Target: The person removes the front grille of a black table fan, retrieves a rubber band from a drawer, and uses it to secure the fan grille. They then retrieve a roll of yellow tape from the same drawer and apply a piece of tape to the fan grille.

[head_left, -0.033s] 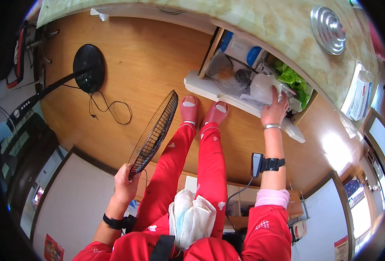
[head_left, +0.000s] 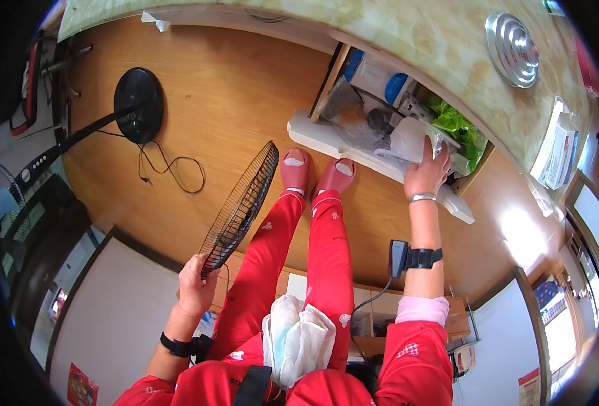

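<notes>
My left hand (head_left: 196, 284) is closed around the rim of a round black wire fan guard (head_left: 240, 206), held on edge beside my legs. My right hand (head_left: 427, 172) reaches into an open drawer (head_left: 313, 135). Its fingers are spread and seem to rest on a white plastic-wrapped packet (head_left: 408, 140). Around that packet lie clear plastic bags (head_left: 345, 105), a white box with a blue patch (head_left: 374, 74), and a bright green leafy-looking bundle (head_left: 454, 120). What lies under my right palm is hidden.
A black fan stand with a round base (head_left: 138, 105) lies at the left, its cord (head_left: 171, 166) looped on the wooden floor (head_left: 225, 74). On the marbled counter (head_left: 421, 34) are a silver ridged lid (head_left: 513, 51) and a white-and-blue box (head_left: 562, 152). My feet in red slippers (head_left: 335, 177) stand before the drawer.
My right hand has shifted very slightly, and the plastic-wrapped things in the drawer have moved a little with it. My left hand keeps the fan guard in place.
</notes>
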The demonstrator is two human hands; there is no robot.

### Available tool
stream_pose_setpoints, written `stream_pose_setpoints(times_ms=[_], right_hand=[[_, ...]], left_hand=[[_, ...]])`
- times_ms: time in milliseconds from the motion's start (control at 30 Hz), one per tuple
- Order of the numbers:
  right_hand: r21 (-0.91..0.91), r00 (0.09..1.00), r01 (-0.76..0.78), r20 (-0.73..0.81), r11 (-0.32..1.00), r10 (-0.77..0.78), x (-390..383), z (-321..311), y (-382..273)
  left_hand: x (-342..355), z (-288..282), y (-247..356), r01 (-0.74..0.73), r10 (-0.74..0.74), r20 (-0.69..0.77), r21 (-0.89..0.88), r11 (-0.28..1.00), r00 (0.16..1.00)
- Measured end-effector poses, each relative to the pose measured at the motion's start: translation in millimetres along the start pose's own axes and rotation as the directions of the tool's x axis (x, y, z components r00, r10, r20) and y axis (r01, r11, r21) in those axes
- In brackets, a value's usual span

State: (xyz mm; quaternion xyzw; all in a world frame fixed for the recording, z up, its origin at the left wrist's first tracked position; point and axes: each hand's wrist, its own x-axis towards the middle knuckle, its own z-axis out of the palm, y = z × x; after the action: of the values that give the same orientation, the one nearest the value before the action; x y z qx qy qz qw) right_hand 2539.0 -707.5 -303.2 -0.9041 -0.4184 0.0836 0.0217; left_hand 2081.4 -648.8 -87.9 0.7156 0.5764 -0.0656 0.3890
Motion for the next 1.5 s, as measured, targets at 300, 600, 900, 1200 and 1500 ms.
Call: stream_pose_setpoints(times_ms=[300,600,900,1200,1500], right_hand=[[0.237,0.715,0.287,0.592,0.928,-0.372,28,36,-73],[0.363,0.648,0.218,0.641,0.906,-0.412,44,37,-55],[0.422,0.833,0.307,0.314,0.853,-0.455,30,23,-32],[0.138,0.660,0.414,0.636,0.900,-0.401,48,33,-60],[0.251,0.820,-0.026,0.559,0.968,-0.123,82,70,-141]], left_hand=[[8,15,25,-0.129,0.123,0.087,0.066,0.989,0.989],[16,12,33,-0.175,0.163,0.168,0.060,0.983,0.972],[13,17,35,-0.119,0.119,0.125,-0.012,0.993,0.985],[11,24,23,-0.097,0.095,0.122,0.013,0.995,0.988],[20,22,19,-0.052,0.052,0.096,-0.004,0.999,0.994]])
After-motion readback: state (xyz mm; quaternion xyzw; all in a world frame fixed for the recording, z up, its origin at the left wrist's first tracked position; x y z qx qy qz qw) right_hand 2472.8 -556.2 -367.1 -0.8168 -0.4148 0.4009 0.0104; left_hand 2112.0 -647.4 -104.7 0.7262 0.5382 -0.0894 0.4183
